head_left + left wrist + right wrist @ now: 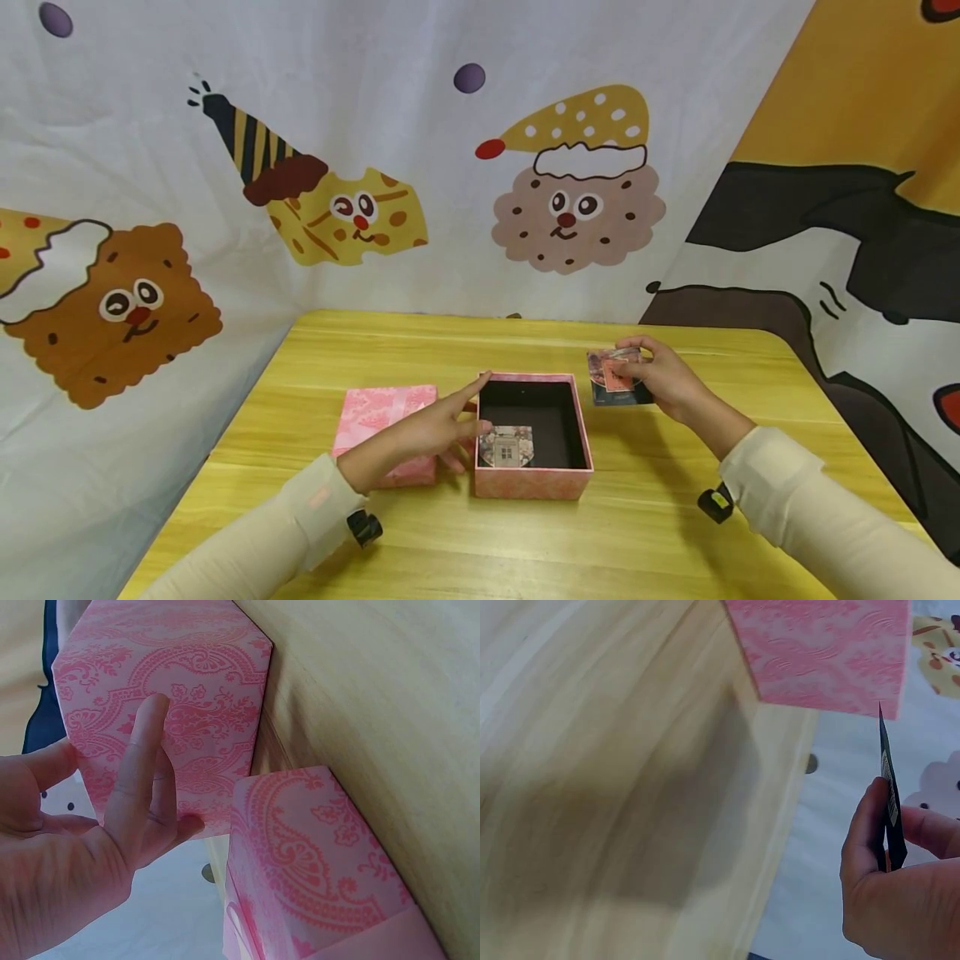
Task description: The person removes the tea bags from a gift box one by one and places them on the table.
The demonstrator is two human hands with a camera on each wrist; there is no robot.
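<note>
An uncovered pink patterned box (528,483) with a dark inside stands on the table. Inside it, at the near left, lies a flat square packet (513,450) with a floral print and a pale label. My left hand (431,429) holds the box's left wall, thumb over the rim and other fingers along the outside, as the left wrist view shows. To the right of the box, my right hand (663,379) pinches a thin dark floral packet (606,385) with an orange label, raised above the table. In the right wrist view the packet (889,787) appears edge-on.
A pink patterned lid (386,408) lies left of the box, partly hidden by the left forearm. The yellow wood-grain table (480,550) meets a cartoon-printed cloth (420,283) at its back edge.
</note>
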